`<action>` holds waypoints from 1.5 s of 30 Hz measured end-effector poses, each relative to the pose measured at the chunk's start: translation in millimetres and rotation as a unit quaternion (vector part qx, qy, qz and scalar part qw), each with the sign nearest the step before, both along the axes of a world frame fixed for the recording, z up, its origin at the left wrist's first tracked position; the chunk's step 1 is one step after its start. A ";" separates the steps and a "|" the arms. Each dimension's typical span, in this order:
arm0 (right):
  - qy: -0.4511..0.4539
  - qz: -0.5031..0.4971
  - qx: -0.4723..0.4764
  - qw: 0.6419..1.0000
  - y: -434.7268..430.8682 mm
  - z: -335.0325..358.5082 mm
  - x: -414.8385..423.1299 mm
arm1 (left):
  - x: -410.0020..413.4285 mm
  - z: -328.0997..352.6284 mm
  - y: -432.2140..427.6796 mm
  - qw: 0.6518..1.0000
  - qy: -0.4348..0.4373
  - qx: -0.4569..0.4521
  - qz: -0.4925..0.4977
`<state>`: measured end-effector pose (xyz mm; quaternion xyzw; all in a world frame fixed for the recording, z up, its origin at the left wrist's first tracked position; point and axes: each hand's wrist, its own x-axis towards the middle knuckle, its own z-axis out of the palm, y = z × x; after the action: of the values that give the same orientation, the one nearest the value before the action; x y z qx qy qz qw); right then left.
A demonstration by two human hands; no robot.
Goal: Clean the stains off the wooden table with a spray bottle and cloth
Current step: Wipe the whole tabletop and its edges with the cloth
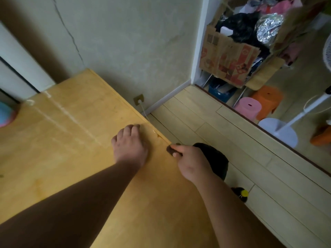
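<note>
Cracked pale wall (125, 42); plank floor (232, 140); pink stool (248, 107), orange stool (266, 97).

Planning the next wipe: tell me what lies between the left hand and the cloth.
Head view: only bare wooden table between left hand and cloth; a wet spot lies just beyond.

Person's forearms are both bare: left hand (129, 145) at 7 o'clock (right hand (192, 163) nearer 5).

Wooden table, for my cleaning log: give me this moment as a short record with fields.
table: light yellow wooden table, pale streaks across it
stain: glossy smear at its right edge
left hand: rests on the top beside the smear
right hand: pinches a dark brown cloth at the edge
spray bottle: not identifiable
</note>
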<state>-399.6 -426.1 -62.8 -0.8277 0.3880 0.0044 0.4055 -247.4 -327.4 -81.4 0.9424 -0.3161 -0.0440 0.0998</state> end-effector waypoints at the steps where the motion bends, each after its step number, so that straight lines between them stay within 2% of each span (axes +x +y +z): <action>1: -0.002 0.004 -0.006 1.000 -0.1 -0.5 6.4 | 3.8 0.1 1.7 1.000 -0.002 0.005 0.010; 4: 0.005 0.016 -0.039 0.999 -1.2 -2.7 26.7 | 14.6 -0.2 7.4 0.999 0.003 0.011 0.030; 8: 0.031 0.050 -0.133 0.989 3.0 -11.3 56.3 | 24.8 -1.8 15.8 1.000 -0.003 0.013 0.021; 12: 0.029 0.018 -0.150 0.988 2.1 -13.8 87.0 | 36.2 -2.3 20.8 0.999 -0.013 0.011 0.040; 16: 0.005 -0.022 -0.090 0.996 -5.9 -8.5 125.3 | 48.4 -2.7 25.3 0.997 -0.024 -0.001 0.071; 19: -0.064 -0.135 0.024 0.988 -24.4 1.1 144.9 | 58.8 -3.1 29.4 0.996 -0.029 -0.011 0.089; 21: -0.117 -0.182 0.055 0.975 -40.4 7.5 145.0 | 63.2 -2.8 32.3 0.995 -0.032 -0.019 0.088; 26: -0.135 -0.139 0.116 0.974 -53.8 3.1 125.2 | 69.6 5.4 31.2 0.997 -0.011 -0.008 0.069; 28: -0.136 -0.129 0.146 0.971 -52.0 -2.3 120.7 | 68.2 8.7 27.3 1.000 0.002 0.000 0.016; 32: -0.176 -0.172 0.155 0.957 -52.4 0.0 116.0 | 58.2 10.9 6.9 0.987 0.014 0.021 -0.157; 36: -0.222 -0.209 0.204 0.930 -58.6 3.8 108.4 | 54.1 9.2 -13.2 0.989 0.021 0.031 -0.145; 40: -0.209 -0.187 0.180 0.943 -61.5 -0.1 103.3 | 60.7 19.5 -25.7 0.979 0.021 0.079 -0.186; 45: -0.225 -0.235 0.187 0.927 -57.9 -1.6 102.8 | 68.7 27.0 -44.1 0.970 0.026 0.121 -0.210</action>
<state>-296.8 -484.0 -64.4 -0.6013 0.4624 -0.2045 0.6187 -178.6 -371.5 -54.5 0.8585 -0.4969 -0.1259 -0.0179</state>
